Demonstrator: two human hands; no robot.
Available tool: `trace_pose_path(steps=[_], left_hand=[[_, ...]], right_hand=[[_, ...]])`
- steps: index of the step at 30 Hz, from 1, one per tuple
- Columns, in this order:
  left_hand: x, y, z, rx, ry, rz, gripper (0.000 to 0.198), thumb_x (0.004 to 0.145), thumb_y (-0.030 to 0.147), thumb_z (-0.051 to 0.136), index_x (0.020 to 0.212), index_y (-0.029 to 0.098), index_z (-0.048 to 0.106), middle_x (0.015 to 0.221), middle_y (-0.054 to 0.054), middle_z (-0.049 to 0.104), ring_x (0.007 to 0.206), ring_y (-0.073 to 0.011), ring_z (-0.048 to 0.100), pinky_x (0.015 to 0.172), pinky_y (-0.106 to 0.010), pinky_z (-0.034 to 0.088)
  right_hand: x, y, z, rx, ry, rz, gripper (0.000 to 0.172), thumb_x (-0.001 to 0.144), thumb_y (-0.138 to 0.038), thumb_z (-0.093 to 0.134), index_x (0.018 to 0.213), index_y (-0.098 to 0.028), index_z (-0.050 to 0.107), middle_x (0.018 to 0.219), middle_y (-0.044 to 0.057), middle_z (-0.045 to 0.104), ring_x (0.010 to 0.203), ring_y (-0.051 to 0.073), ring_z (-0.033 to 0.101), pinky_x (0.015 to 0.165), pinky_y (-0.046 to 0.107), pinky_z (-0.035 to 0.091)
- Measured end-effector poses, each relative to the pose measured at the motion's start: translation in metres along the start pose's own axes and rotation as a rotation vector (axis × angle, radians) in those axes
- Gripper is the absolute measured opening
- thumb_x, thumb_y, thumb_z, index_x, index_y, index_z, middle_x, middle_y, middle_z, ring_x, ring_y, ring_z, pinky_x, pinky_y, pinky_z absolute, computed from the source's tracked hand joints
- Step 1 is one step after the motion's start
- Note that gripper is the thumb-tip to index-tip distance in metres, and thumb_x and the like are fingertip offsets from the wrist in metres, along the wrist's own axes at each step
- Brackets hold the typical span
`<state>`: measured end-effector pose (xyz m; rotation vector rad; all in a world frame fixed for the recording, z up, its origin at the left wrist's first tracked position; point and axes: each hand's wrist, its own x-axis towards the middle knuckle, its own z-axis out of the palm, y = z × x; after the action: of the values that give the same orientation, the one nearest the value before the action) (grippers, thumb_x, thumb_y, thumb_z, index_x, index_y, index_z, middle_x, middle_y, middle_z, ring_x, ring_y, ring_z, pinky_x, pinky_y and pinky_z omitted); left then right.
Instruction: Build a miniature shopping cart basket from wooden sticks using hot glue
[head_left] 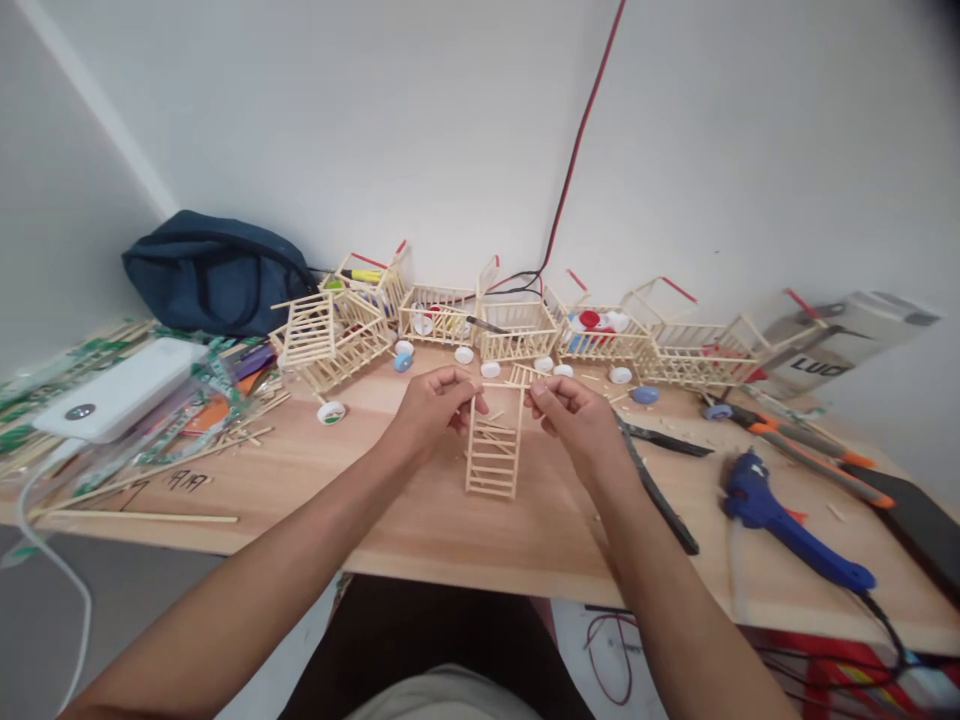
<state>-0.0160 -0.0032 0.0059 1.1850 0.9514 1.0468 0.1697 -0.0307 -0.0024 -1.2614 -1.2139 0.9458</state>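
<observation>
My left hand (442,402) pinches the left end of a short thin wooden stick (504,386). The fingers of my right hand (571,412) close on its other end. The stick lies across the top of a ladder-like frame (493,468) made of thin sticks, with several rungs on its lower part. Whether the stick is joined to the frame's rails, I cannot tell. Just beyond my hands, a few loose sticks (519,374) lie on the wooden table (420,520).
Several little stick carts with bottle-cap wheels, such as one cart (517,330), line the wall. At right lie a blue glue gun (787,530), orange-handled pliers (817,450) and a dark cutting tool (660,490). A white power bank (120,388) and blue bag (217,270) occupy the left.
</observation>
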Motion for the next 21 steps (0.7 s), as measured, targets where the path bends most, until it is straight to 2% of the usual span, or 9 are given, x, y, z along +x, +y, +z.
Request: trace_pose_path(steps=[6, 11, 21], left_hand=[[-0.0035, 0.0008, 0.0055, -0.002, -0.002, 0.008, 0.022, 0.072, 0.034, 0.069, 0.070, 0.014, 0.060, 0.067, -0.003, 0.067, 0.051, -0.0079, 0.049, 0.047, -0.020, 0.045], [-0.0056, -0.0002, 0.0077, -0.009, -0.017, 0.021, 0.025, 0.074, 0.037, 0.070, 0.072, 0.013, 0.062, 0.070, -0.004, 0.067, 0.054, -0.0086, 0.051, 0.050, -0.021, 0.047], [0.0014, -0.0073, 0.0013, -0.039, -0.076, 0.014, 0.032, 0.068, 0.040, 0.077, 0.077, 0.013, 0.064, 0.073, -0.005, 0.070, 0.053, -0.0073, 0.055, 0.054, -0.021, 0.049]], right_hand=[[0.0024, 0.0059, -0.0006, 0.057, 0.029, -0.002, 0.033, 0.069, -0.050, 0.072, 0.075, -0.019, 0.062, 0.065, -0.002, 0.059, 0.054, 0.009, 0.048, 0.048, 0.021, 0.031], [0.0037, 0.0095, -0.0017, 0.085, 0.032, -0.029, 0.028, 0.072, -0.045, 0.071, 0.077, -0.019, 0.063, 0.062, -0.003, 0.057, 0.055, 0.009, 0.048, 0.049, 0.020, 0.032], [0.0024, 0.0086, -0.0014, 0.002, 0.076, -0.061, 0.025, 0.074, -0.044, 0.068, 0.078, -0.019, 0.063, 0.064, -0.002, 0.059, 0.058, 0.011, 0.054, 0.055, 0.023, 0.039]])
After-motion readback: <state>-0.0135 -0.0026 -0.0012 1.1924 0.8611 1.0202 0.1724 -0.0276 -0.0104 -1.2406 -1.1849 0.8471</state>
